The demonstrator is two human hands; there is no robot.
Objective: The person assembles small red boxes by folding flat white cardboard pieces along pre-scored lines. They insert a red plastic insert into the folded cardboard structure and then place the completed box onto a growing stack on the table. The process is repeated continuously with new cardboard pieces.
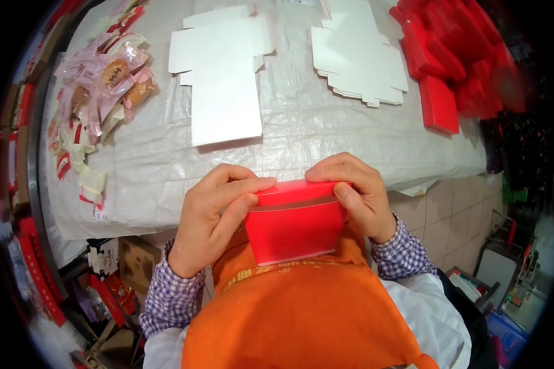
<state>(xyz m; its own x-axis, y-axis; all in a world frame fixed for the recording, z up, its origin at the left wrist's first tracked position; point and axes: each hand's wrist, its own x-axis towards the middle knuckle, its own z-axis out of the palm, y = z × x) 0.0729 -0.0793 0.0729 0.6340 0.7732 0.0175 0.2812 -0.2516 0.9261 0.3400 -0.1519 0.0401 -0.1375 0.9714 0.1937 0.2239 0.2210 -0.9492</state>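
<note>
A red cardboard box [297,230] is held against my orange apron, with a narrow dark gap along its upper edge below a folded flap. My left hand [218,212] pinches the flap's left end between thumb and fingers. At the right end, my right hand [354,190] grips the same flap, thumb in front and fingers on top. Beyond the hands, flat white box blanks [224,80] lie on the covered table. Another stack of white blanks [360,55] rests farther right.
Wrapped baked snacks [108,80] lie heaped at the table's left. Folded red boxes [452,55] pile up at the far right. A crinkled whitish plastic sheet [301,147] covers the table. Below its left edge stands a brown carton [138,264]; tiled floor [455,209] shows at right.
</note>
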